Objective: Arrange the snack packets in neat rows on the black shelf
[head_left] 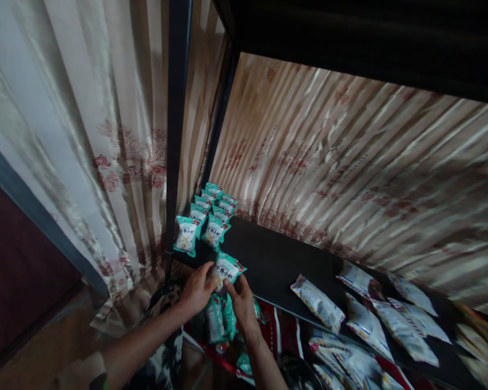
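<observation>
Between my two hands is a teal and white snack bag with dark printed characters, held upright near the shelf's front edge. My left hand grips its left side, fingers closed on it. My right hand grips the lower right side, thumb on the front. Just beyond, two rows of matching teal snack bags stand on the black shelf in its left corner. Below my hands, more teal bags lie in a red container, partly hidden by my right forearm.
To the right, several white and blue snack bags lie on the shelf, with more bags below its front edge. A dark upright post stands at the left. Pleated patterned curtains line the back and side. A dark panel hangs overhead.
</observation>
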A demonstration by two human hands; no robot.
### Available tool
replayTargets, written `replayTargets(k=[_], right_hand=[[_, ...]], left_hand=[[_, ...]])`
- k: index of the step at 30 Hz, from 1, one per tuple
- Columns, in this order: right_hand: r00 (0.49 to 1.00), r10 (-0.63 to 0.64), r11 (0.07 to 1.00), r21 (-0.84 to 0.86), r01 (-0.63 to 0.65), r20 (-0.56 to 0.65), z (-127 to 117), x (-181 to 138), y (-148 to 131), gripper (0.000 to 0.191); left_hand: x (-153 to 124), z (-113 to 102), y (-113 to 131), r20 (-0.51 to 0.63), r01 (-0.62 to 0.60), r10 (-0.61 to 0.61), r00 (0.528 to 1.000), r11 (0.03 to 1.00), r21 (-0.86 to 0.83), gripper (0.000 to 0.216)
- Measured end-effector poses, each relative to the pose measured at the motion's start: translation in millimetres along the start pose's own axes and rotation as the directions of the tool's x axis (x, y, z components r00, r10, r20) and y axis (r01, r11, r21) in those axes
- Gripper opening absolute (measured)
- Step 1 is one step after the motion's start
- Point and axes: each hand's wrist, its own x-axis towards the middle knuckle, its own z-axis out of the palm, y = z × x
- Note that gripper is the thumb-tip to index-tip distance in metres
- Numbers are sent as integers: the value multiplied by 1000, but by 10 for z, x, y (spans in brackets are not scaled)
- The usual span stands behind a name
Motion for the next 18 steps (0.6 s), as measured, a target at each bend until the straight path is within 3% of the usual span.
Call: replayTargets(k=[7,12,18], right_hand=[[995,-82,979,-190,69,-63,202,450,106,45],[982,-172,942,-305,139,-82,328,742,185,47],[980,-190,934,-319,160,-63,489,853,268,47]], left_hand=[[13,113,-356,-50,-130,134,990,989,77,55],[139,99,-472,-86,-104,117,989,984,143,55],[216,-6,-543,-152,-26,67,986,966,257,52]])
